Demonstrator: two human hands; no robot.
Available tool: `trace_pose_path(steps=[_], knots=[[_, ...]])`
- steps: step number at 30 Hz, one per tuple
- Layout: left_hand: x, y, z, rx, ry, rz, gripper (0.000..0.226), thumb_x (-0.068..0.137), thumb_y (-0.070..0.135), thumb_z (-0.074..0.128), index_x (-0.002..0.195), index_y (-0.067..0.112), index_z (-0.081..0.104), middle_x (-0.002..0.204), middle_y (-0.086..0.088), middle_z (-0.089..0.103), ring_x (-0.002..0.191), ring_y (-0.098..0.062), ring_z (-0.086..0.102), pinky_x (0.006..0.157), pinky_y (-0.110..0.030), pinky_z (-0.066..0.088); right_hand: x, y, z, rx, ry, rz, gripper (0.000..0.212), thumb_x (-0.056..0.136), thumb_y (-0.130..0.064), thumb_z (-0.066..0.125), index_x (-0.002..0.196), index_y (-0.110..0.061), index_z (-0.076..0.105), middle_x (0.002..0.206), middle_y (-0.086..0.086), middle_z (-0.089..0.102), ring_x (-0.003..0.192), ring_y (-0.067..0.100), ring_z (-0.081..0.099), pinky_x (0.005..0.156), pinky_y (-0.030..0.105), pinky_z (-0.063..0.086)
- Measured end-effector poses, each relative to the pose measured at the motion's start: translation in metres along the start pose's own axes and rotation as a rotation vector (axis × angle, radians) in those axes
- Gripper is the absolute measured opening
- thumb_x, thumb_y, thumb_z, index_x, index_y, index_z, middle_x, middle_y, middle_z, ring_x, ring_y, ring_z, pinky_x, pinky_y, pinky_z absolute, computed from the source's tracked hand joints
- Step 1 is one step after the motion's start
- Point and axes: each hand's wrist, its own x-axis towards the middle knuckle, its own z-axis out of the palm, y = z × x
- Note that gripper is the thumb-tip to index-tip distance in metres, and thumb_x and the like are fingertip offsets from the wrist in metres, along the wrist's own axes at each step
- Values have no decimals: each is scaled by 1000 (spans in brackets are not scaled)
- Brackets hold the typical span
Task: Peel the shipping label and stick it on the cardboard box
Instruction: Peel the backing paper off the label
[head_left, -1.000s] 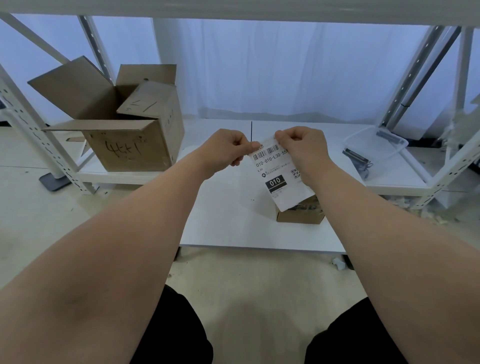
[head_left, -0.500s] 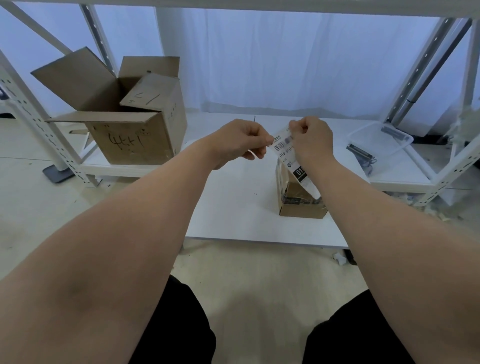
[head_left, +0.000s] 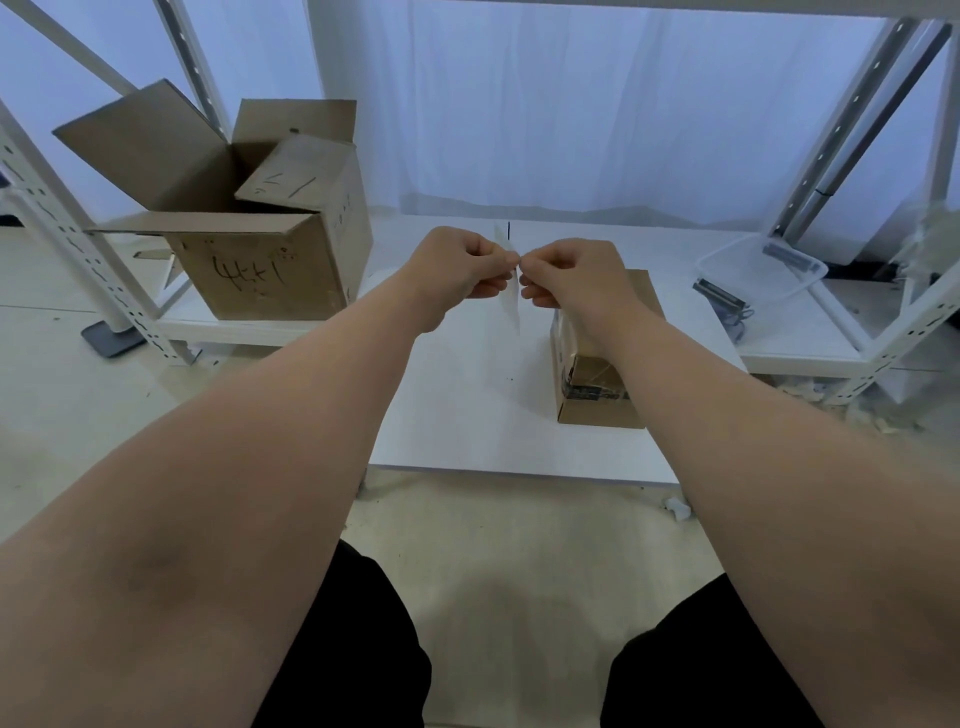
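On the far left of the low white shelf (head_left: 260, 332), a large open carton (head_left: 270, 260) with handwriting on its front is sitting with its flaps spread, well apart from the work. Moving rightward, the left hand (head_left: 457, 270) is hovering above the white board (head_left: 467, 415), its thumb and forefinger pinching the upper edge of the shipping label (head_left: 511, 306). That label is hanging edge-on to the camera, so only a thin white sliver is showing between the two fists, with its long axis running roughly up and down; whether the backing is already separating from the sticker is too fine to tell. Just beside it, the right hand (head_left: 571, 280) is pinching the same top edge from the other side, knuckles nearly touching the left ones. Below and behind the right wrist, the small cardboard box (head_left: 597, 395) is standing on the board, partly hidden by the forearm, with dark tape across its near face. So the target is lying down and to the right of the label, and the right hand is the nearer one. Peeling is probably the step in hand; sticking is not yet done. Farther right, a clear plastic tray (head_left: 763, 270) is resting on the shelf, with a dark tool (head_left: 719, 293) just beside it.
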Motion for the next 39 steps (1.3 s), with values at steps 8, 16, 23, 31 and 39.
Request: trace_pose_path(steps=[8, 16, 23, 31, 39], knots=[[-1, -2, 1, 5, -82, -2, 12, 89, 11, 62, 79, 8, 66, 84, -8, 67, 77, -12, 65, 80, -20, 56, 3, 5, -7, 36, -16, 48, 15, 87, -10, 63, 94, 2, 69, 85, 13, 70, 71, 14, 65, 69, 21, 56], [-3, 1, 4, 75, -79, 8, 13, 89, 19, 64, 77, 14, 64, 79, -1, 62, 73, -8, 58, 74, -20, 52, 0, 3, -7, 115, -38, 89, 5, 86, -8, 63, 88, -7, 68, 82, 10, 70, 72, 16, 67, 75, 27, 60], [-2, -1, 3, 113, -107, -1, 11, 89, 19, 63, 79, 15, 66, 82, 2, 63, 79, -9, 58, 79, -21, 50, -2, -1, -5, 124, -60, 74, 29, 88, -4, 61, 117, -4, 57, 96, 14, 65, 71, 17, 66, 72, 29, 61], [-3, -1, -5, 84, -200, -40, 10, 91, 15, 60, 90, 10, 69, 96, -5, 70, 86, -13, 62, 81, -23, 50, -4, -4, -7, 125, -93, 54, 28, 88, 0, 58, 115, -7, 63, 95, 17, 63, 68, 17, 66, 66, 25, 61], [-2, -1, -5, 51, -167, -28, 12, 93, 17, 58, 85, 13, 66, 84, 0, 67, 82, -10, 63, 83, -23, 51, -5, -4, -3, 140, -114, 67, 20, 89, -2, 59, 108, -1, 64, 93, 15, 66, 67, 18, 67, 65, 24, 60]])
